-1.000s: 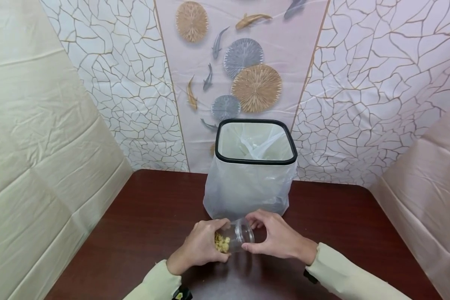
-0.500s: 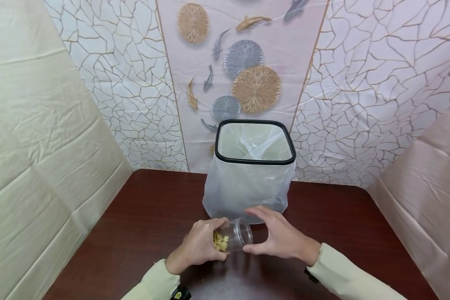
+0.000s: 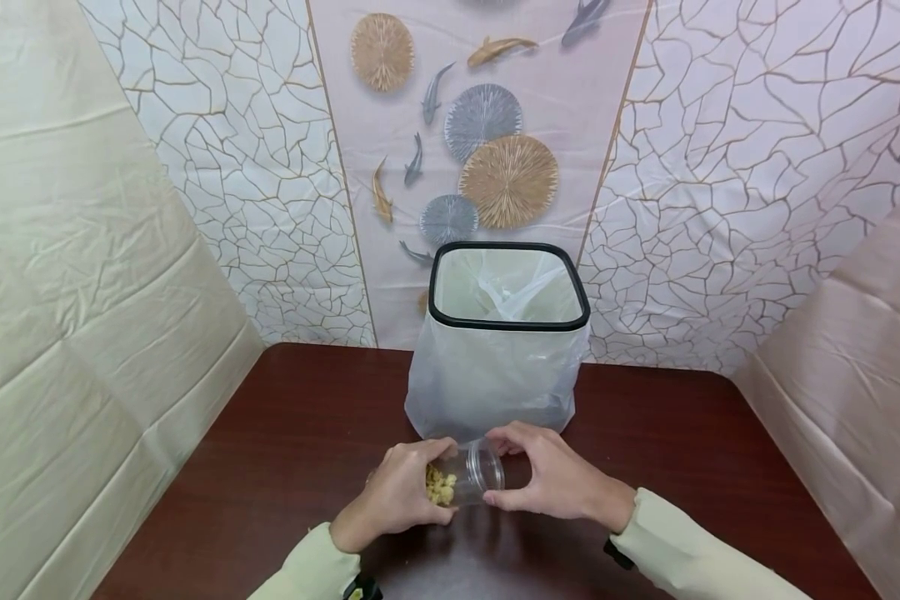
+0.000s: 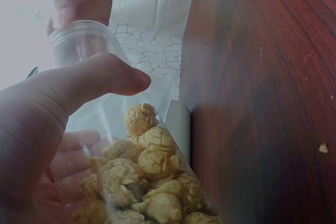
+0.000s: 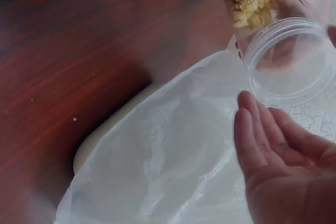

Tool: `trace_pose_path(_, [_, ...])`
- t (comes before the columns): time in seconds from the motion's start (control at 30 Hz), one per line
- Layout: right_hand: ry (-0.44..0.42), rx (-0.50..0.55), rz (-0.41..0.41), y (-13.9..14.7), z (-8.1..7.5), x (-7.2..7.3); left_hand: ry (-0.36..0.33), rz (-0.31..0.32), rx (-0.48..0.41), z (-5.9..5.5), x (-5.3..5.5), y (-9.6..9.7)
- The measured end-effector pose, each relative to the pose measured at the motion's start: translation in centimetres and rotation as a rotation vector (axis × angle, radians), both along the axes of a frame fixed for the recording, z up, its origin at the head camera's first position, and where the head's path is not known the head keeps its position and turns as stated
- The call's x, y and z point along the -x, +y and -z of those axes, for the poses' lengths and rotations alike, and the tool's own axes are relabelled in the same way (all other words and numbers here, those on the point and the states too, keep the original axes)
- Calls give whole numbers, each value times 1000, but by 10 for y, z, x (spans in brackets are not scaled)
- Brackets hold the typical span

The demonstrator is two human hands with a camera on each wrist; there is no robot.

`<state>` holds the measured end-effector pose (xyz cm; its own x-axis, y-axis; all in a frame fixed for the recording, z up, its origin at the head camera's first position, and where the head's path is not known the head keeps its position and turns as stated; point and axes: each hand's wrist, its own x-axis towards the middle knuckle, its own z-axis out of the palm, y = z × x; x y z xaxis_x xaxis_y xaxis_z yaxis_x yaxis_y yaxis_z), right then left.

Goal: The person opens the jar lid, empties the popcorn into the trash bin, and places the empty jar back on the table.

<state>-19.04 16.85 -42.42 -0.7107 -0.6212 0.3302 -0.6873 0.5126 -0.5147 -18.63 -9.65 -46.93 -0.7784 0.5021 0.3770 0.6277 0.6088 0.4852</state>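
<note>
A clear plastic jar [image 3: 461, 473] lies tilted on its side between both hands, low over the table. Caramel-coloured popcorn [image 4: 149, 166] fills its bottom end. My left hand [image 3: 401, 487] holds the jar around its popcorn end, with the thumb [image 4: 118, 77] across the wall in the left wrist view. The ribbed, transparent rim [image 5: 286, 100] faces right; whether a clear lid sits on it I cannot tell. My right hand [image 3: 558, 479] curves around this rim, fingers on the far side and thumb on the near side.
Behind the hands stands a pale bin [image 3: 502, 367] with a black rim and a white translucent liner. The dark red wooden table [image 3: 307, 433] carries small crumbs [image 4: 323, 148]. Fabric drapes [image 3: 82, 333] hang at the sides, with a patterned backdrop [image 3: 270, 167] behind.
Half a second ago the right fingers had straightened away from the rim; now they are curled back round it. The left hand keeps its hold on the jar. The view has shifted slightly.
</note>
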Motion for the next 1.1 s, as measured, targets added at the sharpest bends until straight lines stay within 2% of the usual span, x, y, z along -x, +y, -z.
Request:
trace_pose_path(0.17, [154, -98, -82, 5, -3, 1, -17, 4, -8, 0, 0, -1])
trace_pose_path(0.23, [169, -122, -82, 6, -2, 1, -21, 6, -14, 0, 0, -1])
trace_pose_path(0.3, [144, -119, -53, 6, -1, 0, -24, 7, -13, 0, 0, -1])
trace_pose_path(0.43, [38, -63, 38, 2, 0, -1, -23, 4, -13, -1, 0, 0])
trace_pose_path(0.57, [-34, -74, 90, -1, 0, -1, -19, -3, -8, -2, 0, 1])
trace_pose_path(0.67, [-74, -81, 84, -2, 1, 1, -22, -4, -5, -3, 0, 1])
trace_pose_path(0.8, [-92, -56, 26, -1, 0, 2, -22, -11, 0, -3, 0, 0])
trace_pose_path(0.93, [1, -81, -61, 3, -4, 4, -29, -13, 0, -2, 0, -1])
trace_pose_path(1.03, [157, -145, -116, 7, -5, 5, -29, -7, -9, -2, 1, -1])
trace_pose_path(1.1, [227, -168, -109, 9, -6, 5, -23, -4, -12, -2, 2, -1])
